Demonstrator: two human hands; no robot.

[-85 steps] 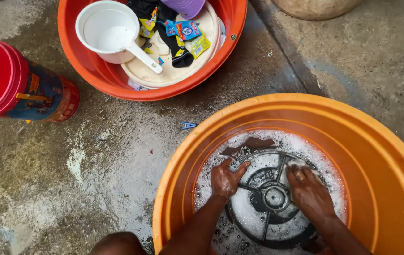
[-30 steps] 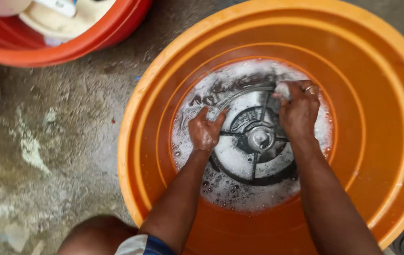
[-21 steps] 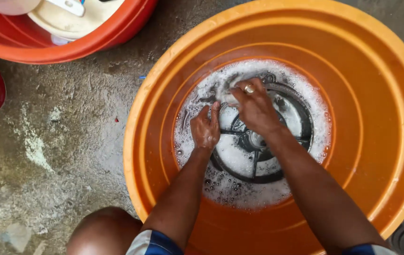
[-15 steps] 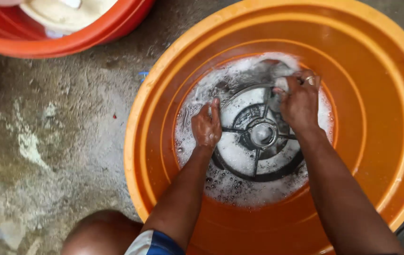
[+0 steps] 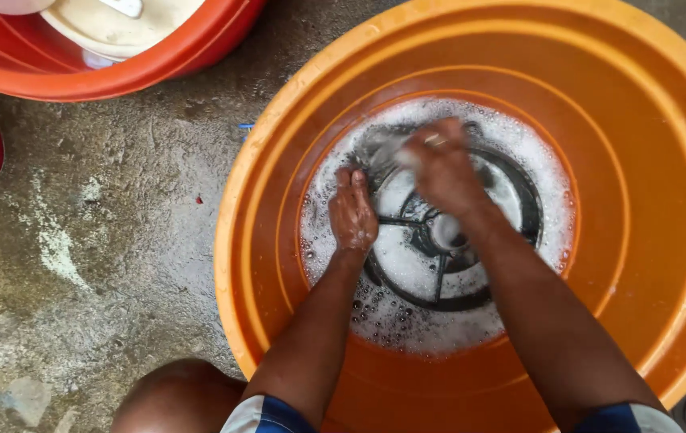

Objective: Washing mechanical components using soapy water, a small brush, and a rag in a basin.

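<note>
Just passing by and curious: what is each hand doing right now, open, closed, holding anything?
Left hand: fingers bent, gripping the rim of the round spoked part in the soapy orange basin.
Right hand: blurred; open or closed cannot be told.

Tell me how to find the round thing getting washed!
Look in the big orange basin on the wet concrete floor. At its bottom, in soapy foam, lies a dark round spoked part under both hands. Nothing else there has spokes and a hub.

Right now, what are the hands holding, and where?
Left hand grips the round dark ribbed part at its left rim. Right hand is blurred over its top; a hold cannot be told.
</note>
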